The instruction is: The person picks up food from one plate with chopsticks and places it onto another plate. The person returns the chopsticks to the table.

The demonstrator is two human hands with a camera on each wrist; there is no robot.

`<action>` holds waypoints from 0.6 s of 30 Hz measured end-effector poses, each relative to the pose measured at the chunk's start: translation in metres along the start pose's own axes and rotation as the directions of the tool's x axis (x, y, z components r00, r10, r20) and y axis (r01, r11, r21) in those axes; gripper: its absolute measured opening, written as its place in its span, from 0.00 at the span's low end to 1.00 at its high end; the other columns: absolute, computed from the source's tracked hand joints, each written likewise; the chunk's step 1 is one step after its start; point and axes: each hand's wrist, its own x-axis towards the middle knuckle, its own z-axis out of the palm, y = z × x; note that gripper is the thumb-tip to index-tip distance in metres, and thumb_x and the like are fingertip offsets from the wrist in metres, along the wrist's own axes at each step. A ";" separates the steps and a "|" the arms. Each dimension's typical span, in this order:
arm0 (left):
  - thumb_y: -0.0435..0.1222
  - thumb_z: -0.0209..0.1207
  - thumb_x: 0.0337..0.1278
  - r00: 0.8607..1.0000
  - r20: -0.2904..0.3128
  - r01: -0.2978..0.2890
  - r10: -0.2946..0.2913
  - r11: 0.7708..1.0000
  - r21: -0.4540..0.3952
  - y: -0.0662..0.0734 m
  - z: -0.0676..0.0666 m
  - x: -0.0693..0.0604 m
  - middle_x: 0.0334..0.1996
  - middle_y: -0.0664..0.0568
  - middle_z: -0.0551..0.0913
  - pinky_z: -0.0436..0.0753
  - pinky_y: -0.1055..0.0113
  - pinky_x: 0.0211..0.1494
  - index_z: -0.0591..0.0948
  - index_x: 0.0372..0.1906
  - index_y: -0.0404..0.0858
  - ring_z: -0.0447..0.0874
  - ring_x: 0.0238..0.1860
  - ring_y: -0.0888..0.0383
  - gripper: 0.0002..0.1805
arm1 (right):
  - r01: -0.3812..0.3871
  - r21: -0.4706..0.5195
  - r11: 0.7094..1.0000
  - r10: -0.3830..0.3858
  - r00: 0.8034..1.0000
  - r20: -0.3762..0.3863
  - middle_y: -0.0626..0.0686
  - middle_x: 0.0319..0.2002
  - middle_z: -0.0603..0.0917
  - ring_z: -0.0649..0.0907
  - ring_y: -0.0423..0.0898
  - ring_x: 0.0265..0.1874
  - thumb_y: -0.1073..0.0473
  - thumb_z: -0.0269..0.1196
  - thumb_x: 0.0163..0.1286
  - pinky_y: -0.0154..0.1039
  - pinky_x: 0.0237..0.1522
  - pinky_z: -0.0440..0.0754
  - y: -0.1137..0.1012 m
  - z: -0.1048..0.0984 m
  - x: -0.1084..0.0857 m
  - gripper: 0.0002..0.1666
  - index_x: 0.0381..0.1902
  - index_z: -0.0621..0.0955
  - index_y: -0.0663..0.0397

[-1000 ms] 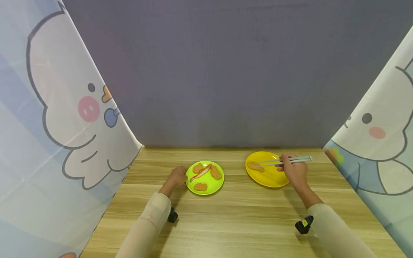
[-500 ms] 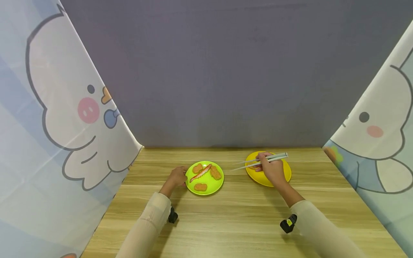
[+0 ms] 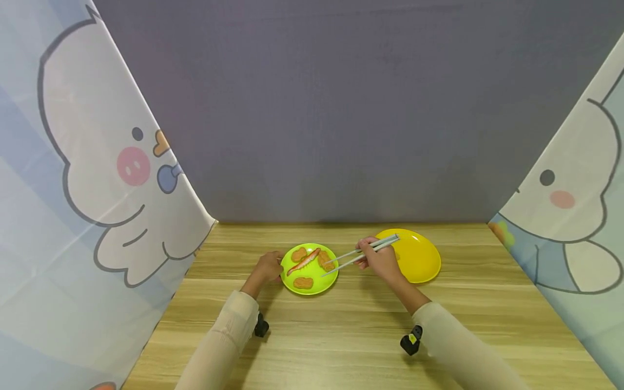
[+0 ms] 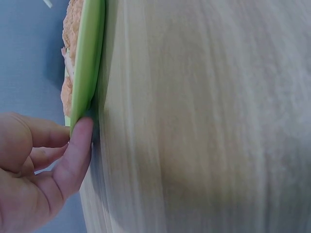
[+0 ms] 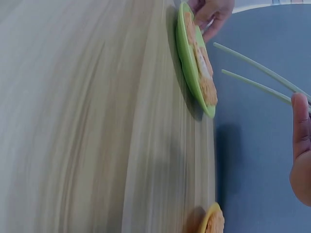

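My left hand (image 3: 268, 266) pinches the left rim of a lime-green plate (image 3: 319, 287) between thumb and fingers, clear in the left wrist view. On it lie brown nugget-like food pieces (image 3: 303, 283) and a red-and-white, shrimp-like strip (image 3: 303, 262). My right hand (image 3: 382, 261) holds a pair of pale chopsticks (image 3: 361, 258), spread apart with nothing between their tips. In the head view the tips overlap the green plate's right side; the right wrist view has them apart from the food. A yellow plate (image 3: 423, 260) lies right of that hand, its nugget (image 5: 215, 222) mostly hidden in the head view.
The plates rest on a wood-grain table (image 3: 331, 336). A grey panel (image 3: 312, 119) rises along its far edge. Cartoon-printed cloths (image 3: 122, 238) hang on both sides. A black camera (image 3: 411, 341) is strapped at the right wrist, another (image 3: 261, 325) at the left.
My right hand has moved left, carrying the chopsticks from over the yellow plate to the green plate's right side. The nugget they touched stays on the yellow plate. My left hand has not moved.
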 end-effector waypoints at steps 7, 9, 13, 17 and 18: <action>0.20 0.53 0.56 1.000 0.004 0.010 -0.010 1.000 -0.008 -0.001 0.000 0.000 0.52 0.34 0.86 0.90 0.64 0.33 0.79 0.63 0.32 0.90 0.41 0.49 0.27 | -0.007 0.007 1.000 0.007 1.000 0.009 0.59 0.28 0.87 0.88 0.48 0.19 0.61 0.57 0.77 0.38 0.19 0.87 0.000 0.022 -0.001 0.17 0.40 0.82 0.74; 0.20 0.53 0.56 1.000 0.006 0.011 -0.011 1.000 -0.011 0.000 0.000 -0.001 0.52 0.34 0.86 0.90 0.64 0.33 0.79 0.63 0.32 0.90 0.39 0.50 0.27 | -0.014 -0.004 1.000 0.014 1.000 0.015 0.62 0.27 0.87 0.88 0.52 0.19 0.61 0.57 0.77 0.39 0.19 0.87 0.000 0.027 -0.002 0.16 0.40 0.83 0.73; 0.20 0.54 0.55 1.000 0.009 0.007 -0.007 1.000 -0.007 0.001 -0.001 -0.002 0.51 0.35 0.86 0.90 0.64 0.32 0.79 0.64 0.32 0.90 0.36 0.52 0.28 | -0.044 0.001 0.999 0.044 0.998 0.042 0.68 0.28 0.87 0.88 0.57 0.21 0.61 0.57 0.77 0.45 0.22 0.88 0.000 0.036 -0.004 0.16 0.39 0.83 0.72; 0.20 0.54 0.54 1.000 0.008 0.003 -0.003 1.000 -0.003 0.000 -0.001 -0.001 0.50 0.36 0.87 0.90 0.64 0.32 0.79 0.63 0.31 0.90 0.34 0.52 0.28 | -0.071 0.010 0.997 0.071 0.995 0.063 0.68 0.28 0.87 0.88 0.57 0.22 0.59 0.57 0.77 0.47 0.23 0.89 0.000 0.041 -0.005 0.16 0.38 0.83 0.69; 0.20 0.55 0.54 1.000 0.009 0.003 -0.003 1.000 -0.005 0.000 0.000 0.000 0.49 0.36 0.87 0.90 0.64 0.32 0.79 0.63 0.31 0.90 0.34 0.53 0.28 | -0.073 0.014 0.997 0.072 0.995 0.067 0.68 0.29 0.87 0.88 0.58 0.22 0.59 0.57 0.77 0.45 0.22 0.88 0.000 0.042 -0.006 0.16 0.38 0.83 0.68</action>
